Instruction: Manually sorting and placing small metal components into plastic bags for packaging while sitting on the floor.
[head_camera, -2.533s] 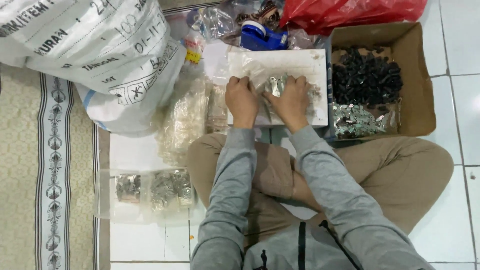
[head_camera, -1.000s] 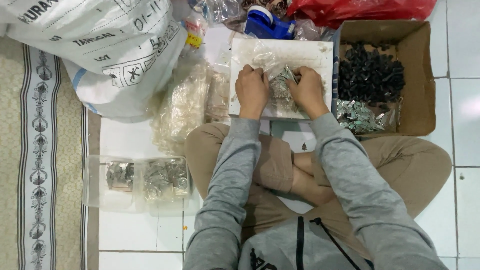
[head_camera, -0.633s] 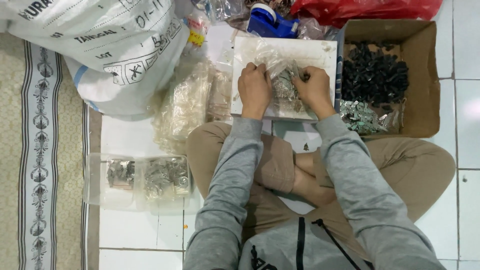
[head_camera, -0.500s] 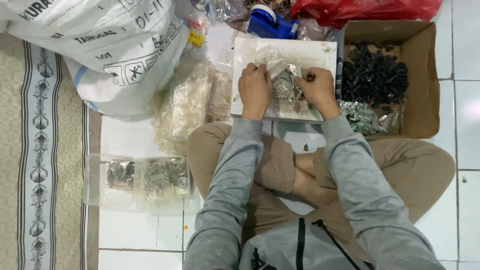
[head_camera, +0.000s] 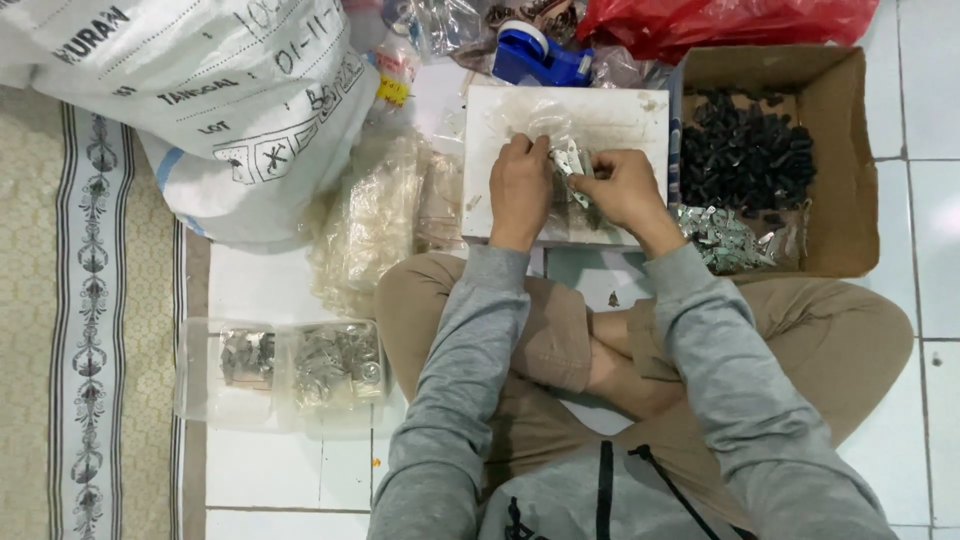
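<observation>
I sit cross-legged on a tiled floor with a white board (head_camera: 640, 112) in front of my knees. On it lies a small clear plastic bag (head_camera: 553, 120) of small metal parts. My left hand (head_camera: 520, 185) pinches the bag's left side. My right hand (head_camera: 622, 187) holds a few silvery metal pieces (head_camera: 572, 165) at the bag's opening. Both hands are close together, fingertips almost touching.
A cardboard box (head_camera: 840, 150) at the right holds black parts (head_camera: 745, 150) and silvery pieces (head_camera: 725, 238). A blue tape dispenser (head_camera: 535, 55) and a red bag (head_camera: 720, 20) lie beyond the board. A large white sack (head_camera: 200, 100), clear bags (head_camera: 375, 220) and two clear tubs (head_camera: 280, 370) are at the left.
Both hands shifted slightly on the board while working the bag. My right hand has brought metal pieces up to the bag's mouth. The camera view has drifted a little.
</observation>
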